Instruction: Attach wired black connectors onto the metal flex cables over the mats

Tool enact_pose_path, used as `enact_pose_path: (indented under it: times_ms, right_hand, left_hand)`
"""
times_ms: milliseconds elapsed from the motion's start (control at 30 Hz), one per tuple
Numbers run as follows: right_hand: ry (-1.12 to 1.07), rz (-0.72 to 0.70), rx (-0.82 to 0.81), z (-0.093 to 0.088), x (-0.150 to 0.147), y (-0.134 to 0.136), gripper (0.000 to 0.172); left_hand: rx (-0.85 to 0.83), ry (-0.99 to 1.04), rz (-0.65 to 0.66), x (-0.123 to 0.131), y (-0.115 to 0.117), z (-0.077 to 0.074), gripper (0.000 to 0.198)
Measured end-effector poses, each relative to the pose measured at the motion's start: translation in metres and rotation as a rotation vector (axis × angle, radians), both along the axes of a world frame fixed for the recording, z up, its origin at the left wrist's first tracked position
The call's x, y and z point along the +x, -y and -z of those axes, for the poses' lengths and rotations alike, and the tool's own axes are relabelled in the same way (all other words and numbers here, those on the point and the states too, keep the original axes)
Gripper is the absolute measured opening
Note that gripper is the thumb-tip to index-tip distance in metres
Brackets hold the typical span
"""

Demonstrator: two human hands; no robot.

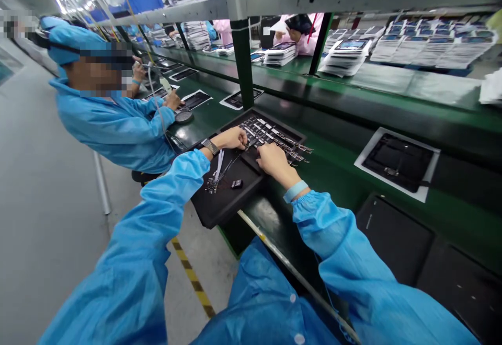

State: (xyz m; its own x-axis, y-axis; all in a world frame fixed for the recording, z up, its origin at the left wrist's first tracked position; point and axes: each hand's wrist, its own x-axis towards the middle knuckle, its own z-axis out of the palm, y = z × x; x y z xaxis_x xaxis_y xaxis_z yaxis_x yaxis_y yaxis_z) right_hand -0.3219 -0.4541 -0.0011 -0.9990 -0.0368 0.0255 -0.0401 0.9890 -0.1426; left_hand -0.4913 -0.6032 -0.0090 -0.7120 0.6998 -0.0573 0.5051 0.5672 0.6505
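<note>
A shallow black tray (247, 174) rests on the green bench, its near corner reaching past the edge. Rows of narrow dark strips with pale labels (266, 131) fill its far part. My left hand (232, 138) is over the tray with thumb and fingers pinched at a thin dark strip. Close to its right, my right hand (272, 159) is closed by the ends of the labelled strips; what its fingertips hold is hidden. In the tray's near part lie a small heap of tiny parts (212, 184), white strips (220, 164) and a small black block (237, 184).
A co-worker in blue (113, 120) sits at the left along the bench. A dark panel on a white sheet (398, 162) and black flat panels (394, 230) lie to the right. A shelf post (242, 57) rises behind the tray. Stacked panels (347, 55) stand beyond.
</note>
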Motion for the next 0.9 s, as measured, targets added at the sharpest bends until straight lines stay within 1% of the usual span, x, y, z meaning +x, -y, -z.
enact_pose_path:
  times_ms: [67, 100, 167, 233, 300, 367, 400, 467, 533, 633, 700, 767, 800, 900]
  right_hand:
    - [-0.001, -0.028, -0.002, 0.001, 0.003, -0.004, 0.025]
    - [-0.008, -0.042, -0.009, 0.000, 0.006, -0.006, 0.026]
    - [-0.042, -0.065, -0.050, -0.002, 0.016, -0.010, 0.028]
    - [-0.095, -0.082, -0.127, -0.004, 0.030, -0.014, 0.028]
    - [-0.158, -0.093, -0.211, -0.004, 0.045, -0.015, 0.026]
    - [-0.206, -0.127, -0.277, -0.001, 0.060, -0.012, 0.023]
    - [-0.217, -0.154, -0.302, 0.001, 0.065, -0.008, 0.022]
    - [-0.212, -0.206, -0.334, 0.005, 0.072, 0.002, 0.021]
    - [-0.193, -0.235, -0.350, 0.009, 0.076, 0.015, 0.021]
    - [-0.182, -0.244, -0.384, 0.013, 0.082, 0.028, 0.020]
    - [-0.189, -0.238, -0.449, 0.013, 0.093, 0.028, 0.019]
    - [-0.205, -0.210, -0.546, 0.013, 0.111, 0.017, 0.018]
    - [-0.221, -0.183, -0.598, 0.012, 0.122, 0.008, 0.017]
    - [-0.323, -0.044, -0.716, 0.014, 0.163, -0.036, 0.015]
  left_hand:
    - [0.006, -0.043, -0.023, -0.001, 0.001, 0.000, 0.027]
    - [0.018, -0.074, -0.041, 0.000, 0.005, -0.003, 0.027]
    - [0.049, -0.185, -0.090, 0.006, 0.020, -0.012, 0.026]
    - [0.071, -0.325, -0.148, 0.019, 0.044, -0.024, 0.024]
    - [0.053, -0.373, -0.194, 0.041, 0.075, -0.035, 0.022]
    - [-0.015, -0.261, -0.204, 0.070, 0.105, -0.040, 0.028]
    - [-0.060, -0.185, -0.197, 0.085, 0.118, -0.039, 0.032]
    - [-0.150, -0.107, -0.174, 0.116, 0.139, -0.031, 0.037]
    - [-0.223, -0.161, -0.147, 0.142, 0.149, -0.017, 0.036]
    - [-0.269, -0.331, -0.128, 0.169, 0.152, 0.005, 0.030]
    - [-0.265, -0.401, -0.150, 0.179, 0.151, 0.016, 0.026]
    - [-0.251, -0.446, -0.180, 0.186, 0.152, 0.023, 0.023]
    - [-0.240, -0.472, -0.189, 0.188, 0.153, 0.026, 0.022]
    - [-0.186, -0.564, -0.188, 0.192, 0.160, 0.034, 0.026]
